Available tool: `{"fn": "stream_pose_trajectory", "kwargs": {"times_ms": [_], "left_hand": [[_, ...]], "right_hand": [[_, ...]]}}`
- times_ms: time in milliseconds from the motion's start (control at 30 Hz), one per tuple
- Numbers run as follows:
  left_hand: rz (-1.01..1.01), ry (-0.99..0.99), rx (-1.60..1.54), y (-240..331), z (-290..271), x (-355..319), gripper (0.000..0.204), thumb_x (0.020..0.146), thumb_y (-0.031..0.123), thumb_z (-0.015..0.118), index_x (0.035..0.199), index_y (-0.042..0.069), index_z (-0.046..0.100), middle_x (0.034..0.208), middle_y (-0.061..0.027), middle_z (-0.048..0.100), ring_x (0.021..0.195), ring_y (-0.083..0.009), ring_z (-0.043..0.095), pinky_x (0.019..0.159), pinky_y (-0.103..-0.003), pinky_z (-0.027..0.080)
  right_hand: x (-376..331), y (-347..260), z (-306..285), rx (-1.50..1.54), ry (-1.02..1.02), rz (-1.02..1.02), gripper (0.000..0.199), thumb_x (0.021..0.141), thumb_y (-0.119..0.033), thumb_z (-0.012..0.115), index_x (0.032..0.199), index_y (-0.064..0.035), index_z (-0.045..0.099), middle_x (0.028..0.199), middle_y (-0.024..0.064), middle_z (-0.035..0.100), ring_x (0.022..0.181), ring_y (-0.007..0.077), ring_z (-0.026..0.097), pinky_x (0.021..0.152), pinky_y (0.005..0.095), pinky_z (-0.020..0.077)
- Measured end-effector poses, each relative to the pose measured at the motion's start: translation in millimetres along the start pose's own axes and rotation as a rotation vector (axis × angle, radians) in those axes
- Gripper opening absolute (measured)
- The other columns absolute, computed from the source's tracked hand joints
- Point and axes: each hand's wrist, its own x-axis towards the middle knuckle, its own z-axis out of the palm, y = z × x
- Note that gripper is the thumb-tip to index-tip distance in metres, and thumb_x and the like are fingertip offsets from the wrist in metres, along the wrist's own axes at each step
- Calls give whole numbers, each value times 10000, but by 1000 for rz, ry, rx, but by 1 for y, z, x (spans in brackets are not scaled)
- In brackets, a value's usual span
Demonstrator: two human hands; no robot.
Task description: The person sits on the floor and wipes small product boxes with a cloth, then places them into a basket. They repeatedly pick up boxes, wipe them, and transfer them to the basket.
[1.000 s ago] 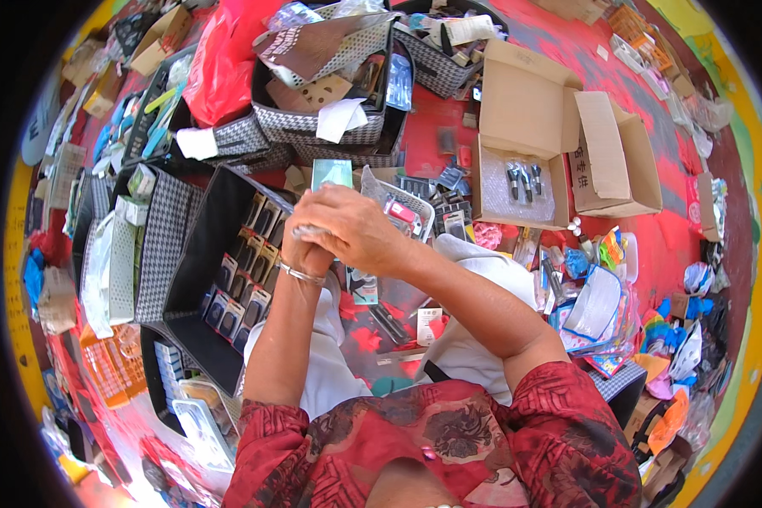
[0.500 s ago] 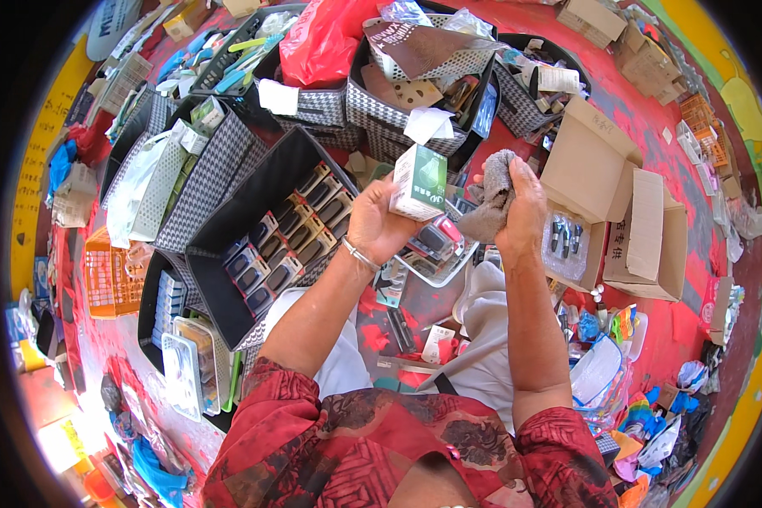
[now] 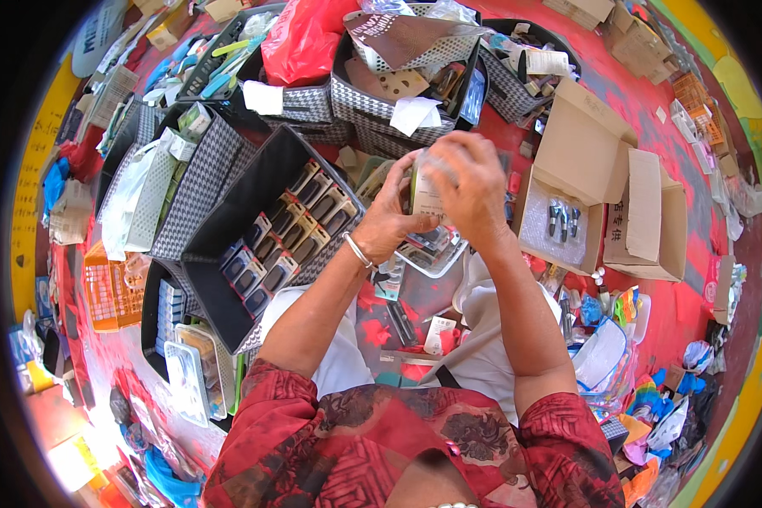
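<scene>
A small white and green carton [image 3: 427,200] is up in front of me, gripped along its left side by my left hand [image 3: 386,218], thumb underneath. My right hand [image 3: 469,190] is bent over the carton's top and right side, its fingers curled and blurred by motion. The grey cloth that this hand carried half a second ago is hidden, apart from perhaps a grey blur by the knuckles. Below the carton lies a clear plastic tray [image 3: 443,269] with packaged items in it, partly covered by my wrists.
Left stands a black bin [image 3: 209,289] with rows of carded dark items. Checked bins [image 3: 366,113] form a row at the far side. An opened cardboard box [image 3: 581,127] and a second one [image 3: 659,224] stand right. An orange basket [image 3: 110,296] is far left.
My right hand has moved left with the grey cloth and now covers much of the carton. The carton has turned and its green face no longer shows. My left hand keeps its hold.
</scene>
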Motion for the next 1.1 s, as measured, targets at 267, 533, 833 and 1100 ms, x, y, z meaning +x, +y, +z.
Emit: {"fn": "stream_pose_trajectory", "kwargs": {"times_ms": [267, 533, 833, 1100], "left_hand": [[-74, 119, -386, 7, -7, 0, 657, 733, 39, 654, 1262, 146, 279, 1183, -127, 455, 1047, -339, 519, 844, -542, 455], [-142, 267, -636, -2, -15, 6, 347, 866, 136, 489, 1196, 59, 415, 1185, -143, 494, 1110, -311, 483, 912, -531, 414], [-198, 48, -943, -11, -43, 8, 344, 928, 221, 366, 1137, -33, 469, 1157, -187, 526, 1093, -294, 501, 988, -421, 359], [-152, -37, -1128, 1, -29, 2, 407, 896, 234, 367, 1194, -24, 467, 1205, -212, 494, 1147, -363, 437, 1004, -536, 291]], "right_hand": [[5, 40, -10, 581, 338, 865, 181, 820, -175, 607, 877, -4, 620, 754, 47, 616, 646, 118, 554, 600, 260, 442], [0, 13, 4, 349, 318, 565, 162, 835, -182, 610, 893, -31, 600, 839, 28, 579, 690, 96, 547, 597, 233, 456], [-19, -32, 35, 198, -137, -236, 132, 686, -88, 566, 816, -84, 584, 885, 76, 538, 855, 267, 515, 732, 380, 413], [1, 14, 5, 290, 177, 687, 152, 751, -100, 621, 873, -11, 601, 834, 117, 576, 744, 236, 570, 692, 319, 446]]}}
